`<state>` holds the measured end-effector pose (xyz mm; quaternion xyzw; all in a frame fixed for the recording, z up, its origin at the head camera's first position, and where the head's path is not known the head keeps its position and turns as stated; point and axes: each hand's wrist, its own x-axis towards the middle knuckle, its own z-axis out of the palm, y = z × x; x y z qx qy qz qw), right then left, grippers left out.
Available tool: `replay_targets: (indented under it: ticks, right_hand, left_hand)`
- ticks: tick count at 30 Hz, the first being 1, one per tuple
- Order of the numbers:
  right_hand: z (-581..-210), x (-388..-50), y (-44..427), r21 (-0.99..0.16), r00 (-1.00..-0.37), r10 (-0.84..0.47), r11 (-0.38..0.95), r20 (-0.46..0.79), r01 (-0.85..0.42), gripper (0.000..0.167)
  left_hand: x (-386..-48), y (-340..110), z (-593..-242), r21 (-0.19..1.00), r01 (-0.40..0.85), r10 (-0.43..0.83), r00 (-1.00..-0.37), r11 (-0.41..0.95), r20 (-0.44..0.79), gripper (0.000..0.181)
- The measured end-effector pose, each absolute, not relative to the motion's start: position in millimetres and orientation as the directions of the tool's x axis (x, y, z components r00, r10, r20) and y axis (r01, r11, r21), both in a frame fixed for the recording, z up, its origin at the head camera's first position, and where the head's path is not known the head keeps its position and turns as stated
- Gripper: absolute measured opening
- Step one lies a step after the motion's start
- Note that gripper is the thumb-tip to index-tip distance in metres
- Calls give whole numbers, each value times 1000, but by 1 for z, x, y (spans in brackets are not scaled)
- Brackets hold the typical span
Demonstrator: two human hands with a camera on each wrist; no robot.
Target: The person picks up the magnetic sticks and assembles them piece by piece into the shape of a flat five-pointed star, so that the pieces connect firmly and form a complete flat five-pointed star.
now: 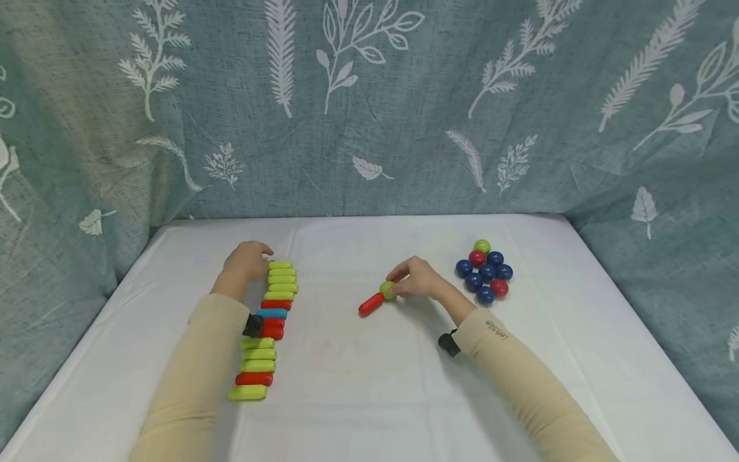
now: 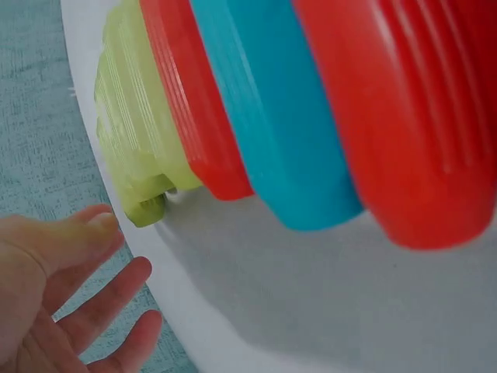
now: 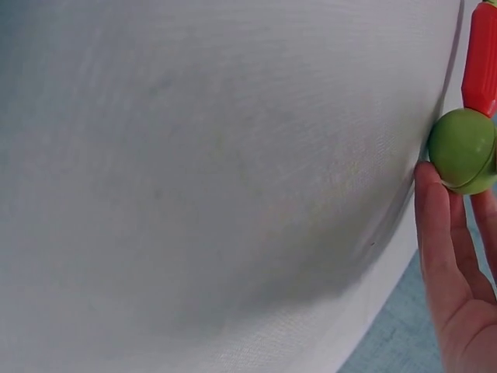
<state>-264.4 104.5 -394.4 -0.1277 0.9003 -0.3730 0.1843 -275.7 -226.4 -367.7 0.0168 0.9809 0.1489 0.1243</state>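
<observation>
In the head view my right hand (image 1: 417, 277) pinches a green ball (image 1: 387, 290) over the middle of the white cloth. A red stick (image 1: 371, 304) meets the ball end to end; the right wrist view shows the ball (image 3: 460, 148) against the stick's end (image 3: 481, 62). My left hand (image 1: 245, 260) is by the far end of a column of sticks, close to the farthest green stick (image 1: 280, 265). Its fingers look relaxed in the left wrist view, thumb near the green sticks (image 2: 133, 116), holding nothing visible.
Green, red and blue sticks (image 1: 271, 313) lie side by side in a column at left, partly behind the left wrist camera. At right sits a cluster of blue balls (image 1: 487, 272), two red balls (image 1: 499, 287) and a green ball (image 1: 482, 246). A patterned curtain (image 1: 369, 128) hangs behind.
</observation>
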Motion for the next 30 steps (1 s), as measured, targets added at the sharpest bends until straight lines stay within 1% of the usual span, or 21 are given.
replay_targets:
  ticks: [3,7,10,18,23,30]
  right_hand:
    - [-395,-263,105,-726,-901,-361,683,-241,-80,27]
    - [-394,-262,105,-729,-902,-356,681,-245,-71,28]
    - [-394,-262,104,-728,-904,-347,683,-250,-61,28]
    - [-394,-260,103,-733,-903,-339,680,-266,-39,27]
    - [-394,-261,104,-732,-904,-345,680,-254,-54,27]
    - [-392,-262,103,-733,-902,-338,679,-270,-36,27]
  left_hand:
    - [-275,-224,-369,290,5,80,-966,957,-247,36]
    - [-275,-221,-372,252,52,117,-962,966,-248,39]
    - [-276,-220,-375,225,73,128,-962,972,-243,36]
    - [-276,-217,-378,153,78,107,-975,985,-194,29]
    - [-276,-217,-376,150,64,92,-978,987,-185,28]
    - [-279,-220,-375,167,35,67,-980,985,-185,30]
